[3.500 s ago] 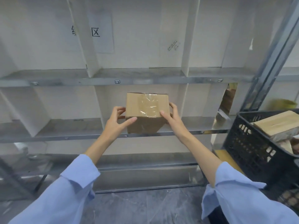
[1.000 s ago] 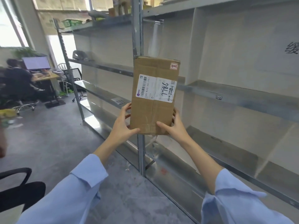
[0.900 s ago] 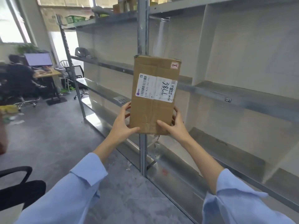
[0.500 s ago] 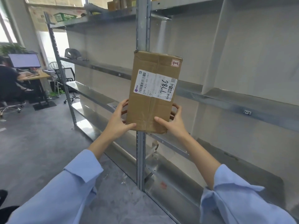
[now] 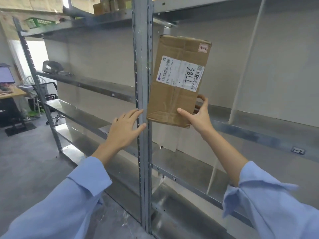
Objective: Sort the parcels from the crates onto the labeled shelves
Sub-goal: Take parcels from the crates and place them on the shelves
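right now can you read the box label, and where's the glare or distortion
Head view: the white shipping label on the brown cardboard parcel is sharp, handwritten 7786 legible, fine print soft; same view: the bright window at far left is blown out, with sheen on the lowest grey metal shelf; the wide lens bows the white divider at right.

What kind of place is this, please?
Most likely a parcel sorting or storage room that shares space with an office. Long metal shelving racks fill the view, the right hand holds a cardboard parcel with a barcode shipping label, and a desk with a monitor stands at the far left.
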